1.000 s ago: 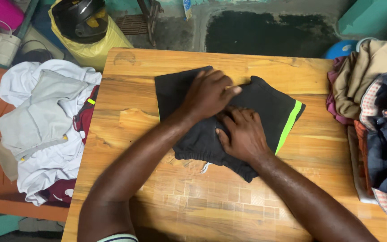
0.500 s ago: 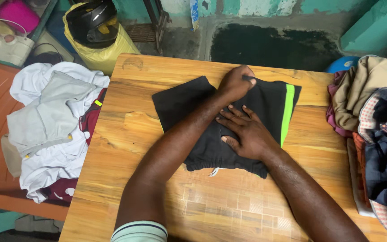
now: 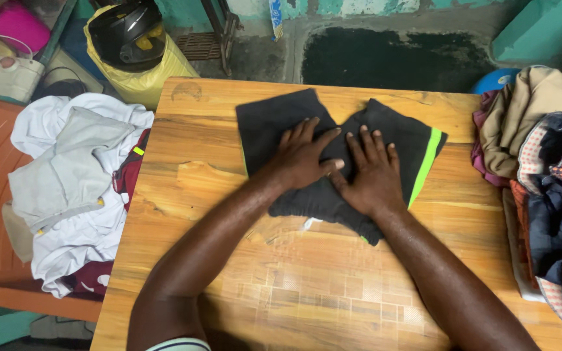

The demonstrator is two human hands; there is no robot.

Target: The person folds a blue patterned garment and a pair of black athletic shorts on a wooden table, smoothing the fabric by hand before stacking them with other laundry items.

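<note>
On the wooden table (image 3: 229, 195), both hands (image 3: 339, 166) lie flat, fingers spread, gripping nothing, hiding black shorts' (image 3: 268, 120) middle.

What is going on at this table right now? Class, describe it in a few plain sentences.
A person presses both palms flat on a pair of black shorts with a bright green side stripe, spread on a wooden table. The left hand and right hand lie side by side on the cloth, fingers spread. A heap of pale clothes sits on an orange chair to the left, and a pile of mixed garments lies at the table's right edge.
</note>
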